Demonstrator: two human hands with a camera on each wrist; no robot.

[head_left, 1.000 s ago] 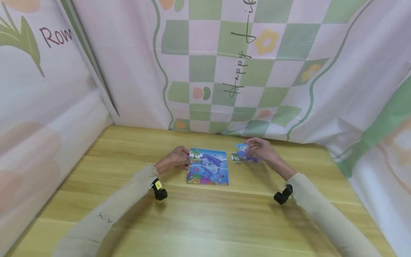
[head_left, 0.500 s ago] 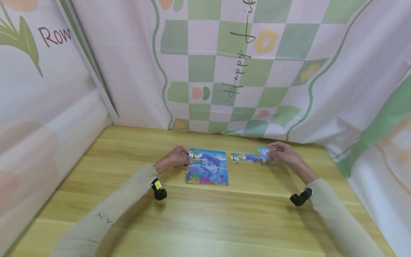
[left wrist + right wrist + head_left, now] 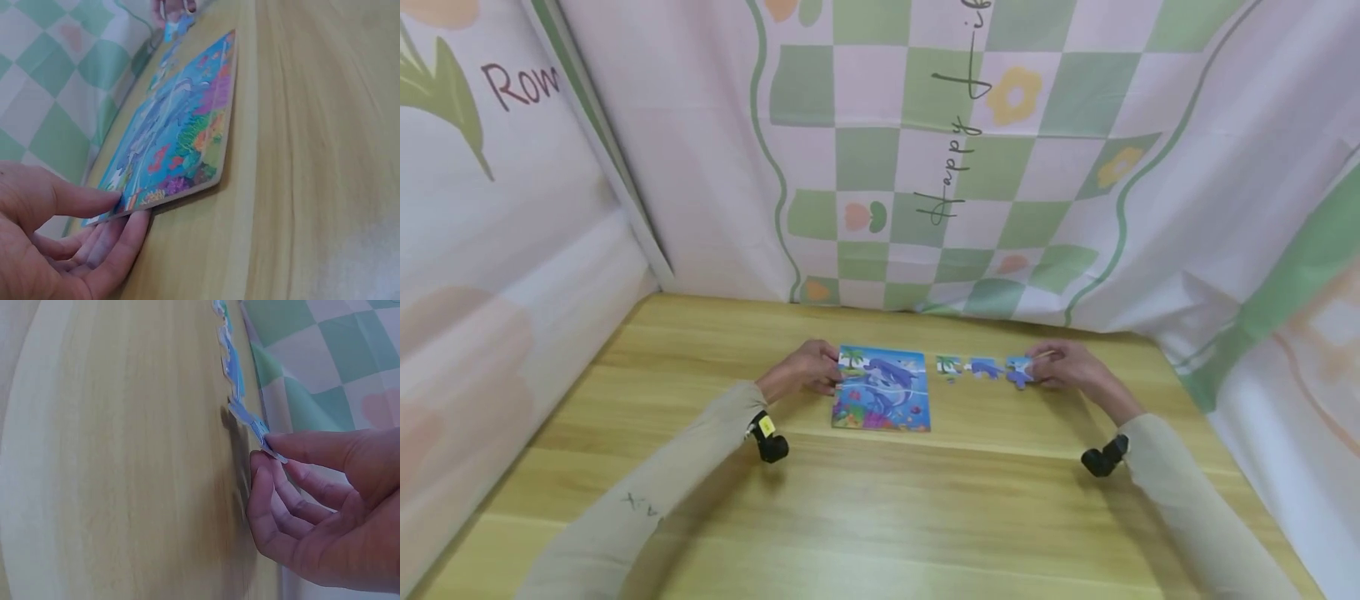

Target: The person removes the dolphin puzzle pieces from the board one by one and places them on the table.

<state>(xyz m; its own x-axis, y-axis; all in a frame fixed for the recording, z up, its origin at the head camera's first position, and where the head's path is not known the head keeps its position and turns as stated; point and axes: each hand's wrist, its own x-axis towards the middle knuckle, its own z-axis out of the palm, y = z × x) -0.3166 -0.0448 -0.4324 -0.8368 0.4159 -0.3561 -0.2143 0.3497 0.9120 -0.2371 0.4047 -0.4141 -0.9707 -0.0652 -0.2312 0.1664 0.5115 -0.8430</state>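
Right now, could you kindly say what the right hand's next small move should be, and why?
The right hand should probably lower the pinched piece flat onto the table: that piece appears tilted, its held edge raised, at the right end of a row with the middle piece and palm-tree piece.

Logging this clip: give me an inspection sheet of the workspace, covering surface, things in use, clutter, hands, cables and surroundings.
Surface: wooden table.
Things in use: dolphin board; to its right, in a row, palm-tree piece, middle piece and end piece.
Clutter: nothing seen.
Hands: left hand pinches the board's left edge; right hand pinches the end piece.
Cables: nothing seen.
Surroundings: green-checked cloth behind; printed cloth on the left.
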